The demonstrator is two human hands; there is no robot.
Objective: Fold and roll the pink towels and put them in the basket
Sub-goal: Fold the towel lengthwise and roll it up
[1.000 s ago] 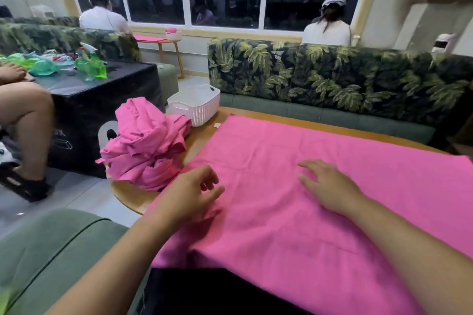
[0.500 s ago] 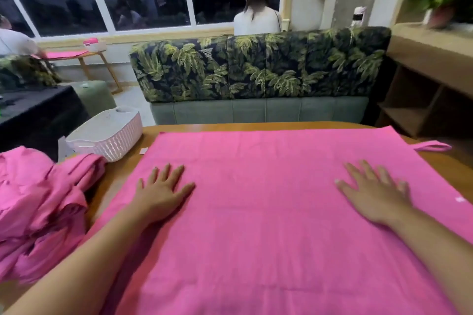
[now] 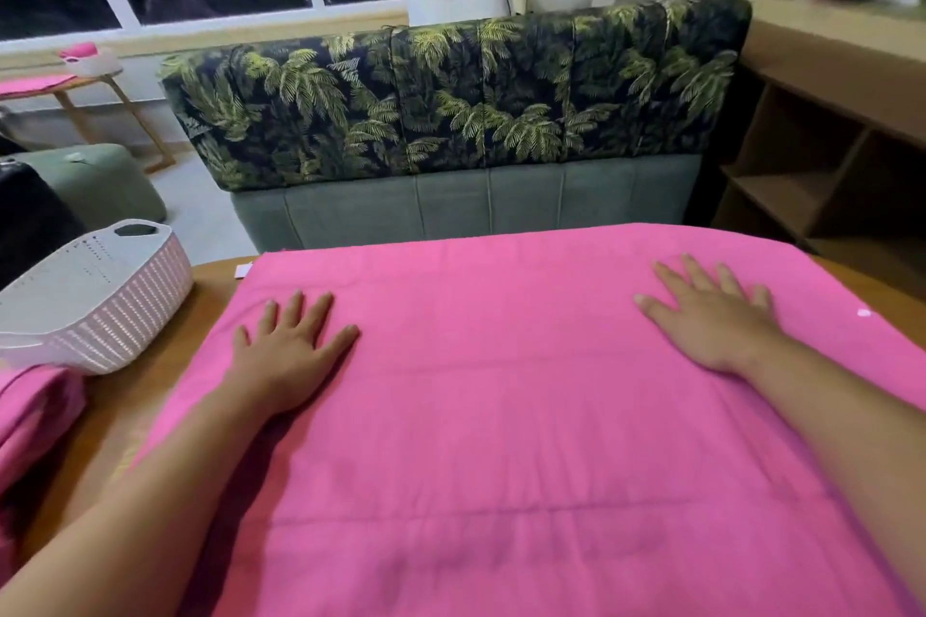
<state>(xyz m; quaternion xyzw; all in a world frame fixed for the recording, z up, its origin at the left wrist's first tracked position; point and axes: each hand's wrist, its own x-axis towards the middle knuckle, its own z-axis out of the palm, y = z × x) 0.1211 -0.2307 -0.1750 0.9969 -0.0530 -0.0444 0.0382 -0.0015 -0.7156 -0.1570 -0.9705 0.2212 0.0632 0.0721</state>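
A pink towel (image 3: 501,416) lies spread flat over the wooden table (image 3: 150,366). Whether it is one layer or already doubled I cannot tell.

The left hand (image 3: 285,356) rests palm down on the towel's far left part, fingers straight and a little fanned, gripping nothing. The right hand (image 3: 711,321) lies the same way on the towel's far right part.

The white basket (image 3: 125,316) stands just left of the towel, apart from it, and no towel shows in it. A heap of more pink towels (image 3: 35,411) sits left of the towel and nearer the person.

By my reading the job is near its start. This towel is smoothed but not yet rolled, the heap waits its turn, and nothing has reached the basket.
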